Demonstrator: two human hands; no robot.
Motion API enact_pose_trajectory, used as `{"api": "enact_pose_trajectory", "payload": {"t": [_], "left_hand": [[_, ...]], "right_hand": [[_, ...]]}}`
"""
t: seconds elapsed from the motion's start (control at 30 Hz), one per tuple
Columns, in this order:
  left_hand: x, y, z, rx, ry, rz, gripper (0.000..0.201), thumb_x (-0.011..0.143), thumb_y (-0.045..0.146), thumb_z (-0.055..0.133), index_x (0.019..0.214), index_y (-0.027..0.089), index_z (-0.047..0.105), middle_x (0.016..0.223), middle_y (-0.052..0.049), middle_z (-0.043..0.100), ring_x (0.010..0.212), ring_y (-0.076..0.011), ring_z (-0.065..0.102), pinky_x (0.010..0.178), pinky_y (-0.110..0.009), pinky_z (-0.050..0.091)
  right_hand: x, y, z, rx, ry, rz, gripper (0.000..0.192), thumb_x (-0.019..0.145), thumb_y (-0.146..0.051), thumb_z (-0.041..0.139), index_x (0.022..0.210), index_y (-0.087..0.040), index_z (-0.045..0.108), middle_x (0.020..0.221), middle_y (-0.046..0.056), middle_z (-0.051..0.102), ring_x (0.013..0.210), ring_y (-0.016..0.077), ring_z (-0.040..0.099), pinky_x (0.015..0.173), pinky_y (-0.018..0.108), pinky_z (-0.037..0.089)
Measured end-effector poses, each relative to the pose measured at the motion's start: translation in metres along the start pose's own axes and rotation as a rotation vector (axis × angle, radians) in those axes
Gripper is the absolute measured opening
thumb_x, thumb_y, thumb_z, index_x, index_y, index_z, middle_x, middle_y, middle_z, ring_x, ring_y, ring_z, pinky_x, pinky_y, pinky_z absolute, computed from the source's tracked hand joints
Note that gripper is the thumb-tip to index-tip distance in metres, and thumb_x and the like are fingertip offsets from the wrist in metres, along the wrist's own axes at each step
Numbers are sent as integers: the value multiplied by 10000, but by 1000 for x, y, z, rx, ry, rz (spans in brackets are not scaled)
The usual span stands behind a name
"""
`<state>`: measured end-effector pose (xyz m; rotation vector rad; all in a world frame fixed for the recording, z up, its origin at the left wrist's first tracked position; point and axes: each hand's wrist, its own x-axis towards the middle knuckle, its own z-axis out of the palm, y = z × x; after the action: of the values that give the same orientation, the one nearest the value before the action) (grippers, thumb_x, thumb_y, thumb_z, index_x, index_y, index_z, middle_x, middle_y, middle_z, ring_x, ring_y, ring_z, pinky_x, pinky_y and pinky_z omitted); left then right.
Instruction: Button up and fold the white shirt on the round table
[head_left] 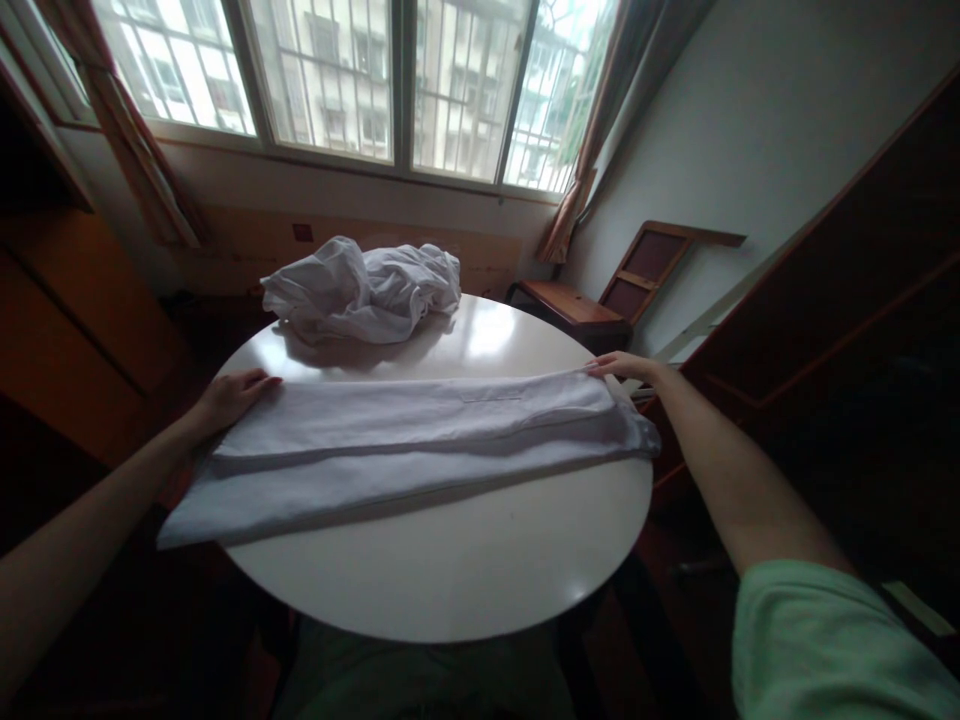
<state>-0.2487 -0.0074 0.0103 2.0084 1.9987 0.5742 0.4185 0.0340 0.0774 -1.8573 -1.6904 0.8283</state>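
A long white garment [420,425] lies folded lengthwise across the round white table [450,590]. A short stitched line, perhaps a pocket edge, shows on its upper layer. At the garment's far left corner my left hand [234,396] has its fingers closed on the edge. My right hand [624,367] grips the far edge at the other end, thumb and fingers together. The garment's lower left corner reaches past the table's rim, and its right end is bunched near the rim. Beyond it sits a crumpled heap of white cloth [367,290].
A wooden chair [577,300] stands behind the table at the right, near the wall. Barred windows [330,80] with tied curtains [131,130] fill the back. An orange-brown cabinet [75,320] is on the left, and a dark wooden panel [810,290] slants on the right.
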Motion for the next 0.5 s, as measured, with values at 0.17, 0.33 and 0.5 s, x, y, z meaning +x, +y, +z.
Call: {"api": "enact_pose_trajectory", "payload": {"t": [0.17, 0.33, 0.5], "left_hand": [[1, 2, -6, -77, 56, -96, 494, 786, 533, 382, 907, 103, 594, 774, -39, 598, 733, -161, 522, 603, -210, 386], [1, 8, -4, -12, 60, -124, 489, 750, 542, 457, 919, 112, 616, 804, -61, 621, 753, -173, 550, 627, -220, 394], [0, 12, -1, 119, 105, -93, 476, 759, 549, 453, 926, 134, 613, 852, -89, 629, 788, -202, 583, 670, -250, 404]], "right_hand": [[3, -3, 5, 131, -20, 29, 258, 636, -379, 740, 681, -143, 645, 632, 25, 621, 588, 128, 539, 571, 236, 436], [9, 3, 27, -219, 160, 36, 224, 710, -329, 673, 606, -145, 600, 509, -14, 530, 537, 124, 500, 547, 233, 392], [16, 7, 43, -551, 366, 38, 148, 731, -299, 641, 765, -156, 658, 733, 53, 658, 718, 186, 596, 632, 254, 419]]}}
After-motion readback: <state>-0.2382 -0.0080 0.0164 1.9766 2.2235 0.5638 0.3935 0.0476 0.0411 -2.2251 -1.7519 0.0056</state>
